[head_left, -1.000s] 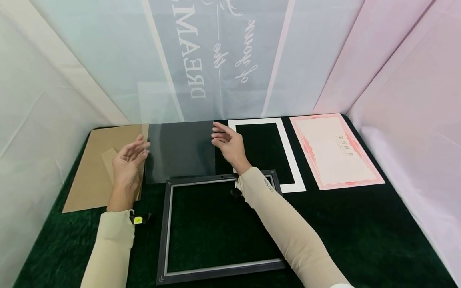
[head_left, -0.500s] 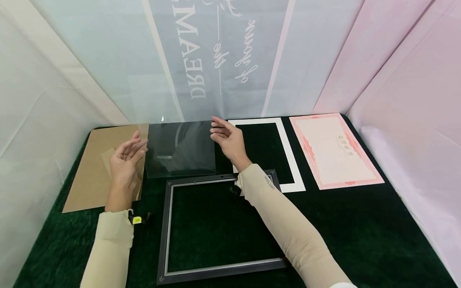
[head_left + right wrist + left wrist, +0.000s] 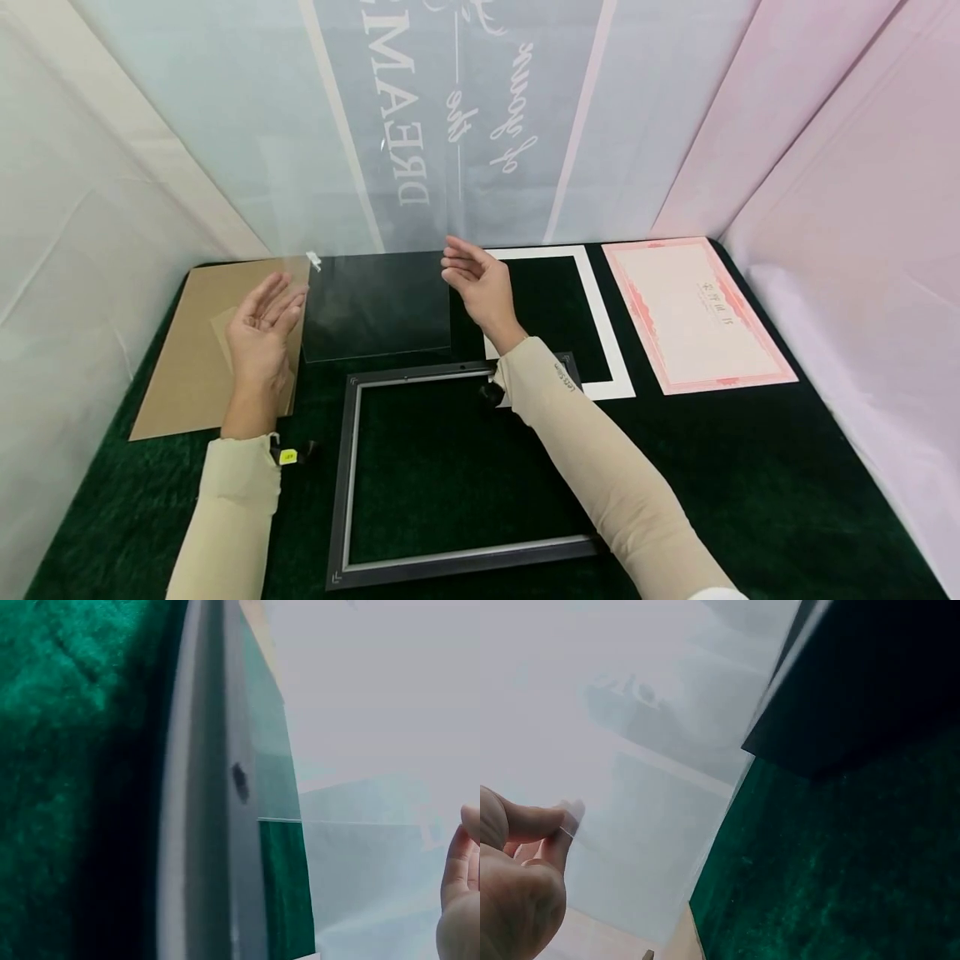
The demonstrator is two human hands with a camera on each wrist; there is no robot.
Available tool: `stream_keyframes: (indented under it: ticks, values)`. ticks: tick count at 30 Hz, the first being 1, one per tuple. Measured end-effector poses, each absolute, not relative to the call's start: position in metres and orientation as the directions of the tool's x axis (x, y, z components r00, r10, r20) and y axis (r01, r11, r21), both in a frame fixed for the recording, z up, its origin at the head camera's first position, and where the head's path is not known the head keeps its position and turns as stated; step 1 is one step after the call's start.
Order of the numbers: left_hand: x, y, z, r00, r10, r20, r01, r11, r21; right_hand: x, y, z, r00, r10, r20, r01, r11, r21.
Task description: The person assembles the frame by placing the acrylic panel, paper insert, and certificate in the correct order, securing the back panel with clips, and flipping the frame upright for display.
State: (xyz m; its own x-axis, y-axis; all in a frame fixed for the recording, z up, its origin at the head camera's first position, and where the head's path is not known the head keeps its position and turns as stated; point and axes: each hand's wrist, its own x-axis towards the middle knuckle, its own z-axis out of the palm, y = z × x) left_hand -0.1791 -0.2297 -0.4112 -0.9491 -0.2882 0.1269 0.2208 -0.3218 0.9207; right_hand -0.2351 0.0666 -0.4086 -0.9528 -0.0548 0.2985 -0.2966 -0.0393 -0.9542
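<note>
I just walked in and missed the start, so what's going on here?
A person pinches a clear sheet by its side edges, left hand on one and right hand on the other, holding it up beyond a dark frame. The frame lies on green cloth, without the sheet in it. A brown board lies to the left; a white mat and a pink-bordered paper lie to the right.

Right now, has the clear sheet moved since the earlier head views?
Yes: the clear sheet has shifted up the picture, its near edge drawing away from the black frame.
</note>
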Motion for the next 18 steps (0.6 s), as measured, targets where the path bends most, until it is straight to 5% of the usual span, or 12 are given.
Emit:
stream_keyframes:
  ticks: [18]
  values:
    - [-0.172, -0.229, -0.4, -0.979, -0.185, 0.088, 0.155, -0.386, 0.909, -0.23, 0.079, -0.393, -0.943, -0.108, 0.314, -0.327, 0.146, -0.934]
